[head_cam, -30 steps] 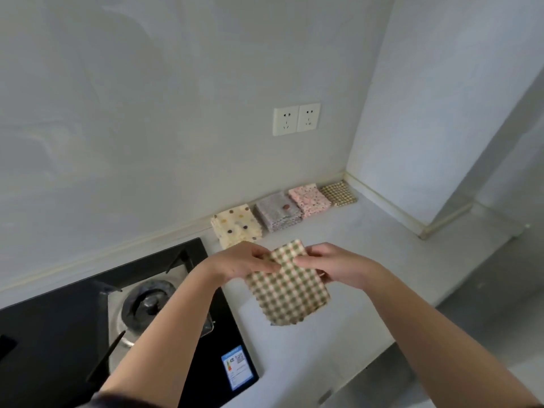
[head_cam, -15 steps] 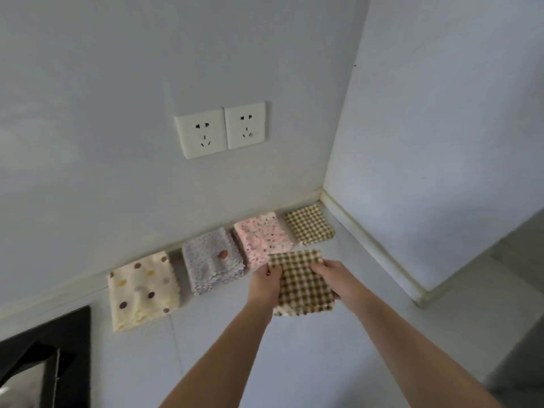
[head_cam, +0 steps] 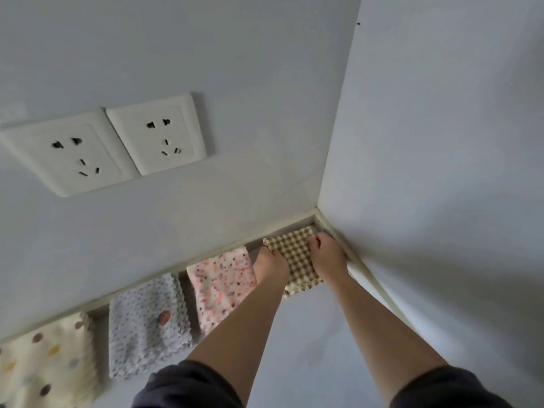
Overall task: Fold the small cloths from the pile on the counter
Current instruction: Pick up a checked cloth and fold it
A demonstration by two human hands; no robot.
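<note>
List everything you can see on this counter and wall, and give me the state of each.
checked cloth, folded, lying flat in the corner of the counter, held at both sides.
left hand, fingers curled on the checked cloth's left edge.
right hand, fingers curled on its right side.
pink speckled cloth, folded, flat by the wall.
grey dotted cloth, folded, flat.
cream polka-dot cloth, folded, flat.
wall sockets, nothing plugged in.

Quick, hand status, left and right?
Left hand: grips the checked cloth at its left edge.
Right hand: grips the same cloth.
</note>
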